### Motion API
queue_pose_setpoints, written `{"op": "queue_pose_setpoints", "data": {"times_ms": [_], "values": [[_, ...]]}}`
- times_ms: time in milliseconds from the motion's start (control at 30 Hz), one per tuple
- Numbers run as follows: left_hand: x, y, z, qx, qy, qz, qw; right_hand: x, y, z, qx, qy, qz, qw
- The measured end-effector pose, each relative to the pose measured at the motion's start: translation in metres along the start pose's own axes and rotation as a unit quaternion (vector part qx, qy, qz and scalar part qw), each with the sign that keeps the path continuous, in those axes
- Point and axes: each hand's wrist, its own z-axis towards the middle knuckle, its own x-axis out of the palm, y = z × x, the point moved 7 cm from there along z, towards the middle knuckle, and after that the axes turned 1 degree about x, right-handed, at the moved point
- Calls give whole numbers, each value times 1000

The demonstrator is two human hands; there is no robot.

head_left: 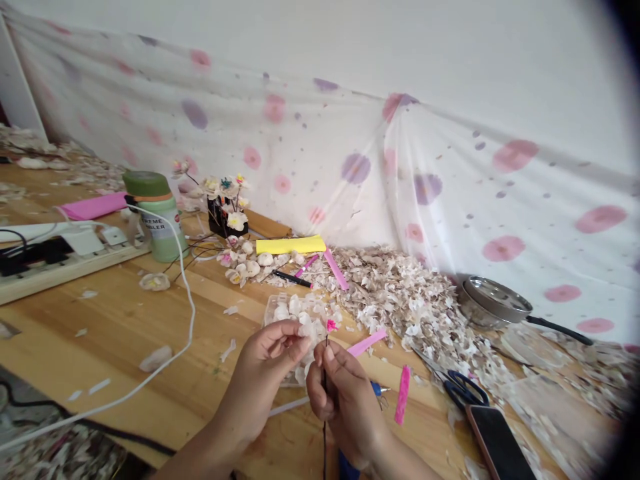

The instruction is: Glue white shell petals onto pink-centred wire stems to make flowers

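Note:
My right hand (340, 393) pinches a thin dark wire stem (325, 380) upright; the stem carries a small pink tip (331, 325). My left hand (273, 370) is closed on a pale translucent petal (306, 329) held right beside that tip. Both hands hover above a clear plastic tray of white petals (295, 308) on the wooden table (150, 333). Pink paper strips (367, 343) lie just past my right hand.
Black-handled scissors (465, 388) and a phone (500, 443) lie at the right. A heap of petal scraps (410, 300), a metal pan (493, 303), a green bottle (160, 223), a power strip (55, 260) with a white cable (187, 300), and finished flowers (225, 193) surround the area.

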Motion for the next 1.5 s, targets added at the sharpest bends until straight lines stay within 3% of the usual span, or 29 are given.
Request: {"op": "queue_pose_setpoints", "data": {"times_ms": [200,367,500,700,1500], "values": [[6,5,2,-25,-20,-46,998,0,4,-4,9,-21,45,999],[4,7,1,-32,-41,-68,996,-7,11,-2,-36,-66,11,997],[7,6,1,-21,-13,-35,999,-12,12,-1,-59,-86,2,995],[15,7,6,1,38,10,999,-10,10,-1,-67,-62,-6,996],[21,17,10,-17,15,-54,998,2,6,-4,-29,-15,40,999]]}}
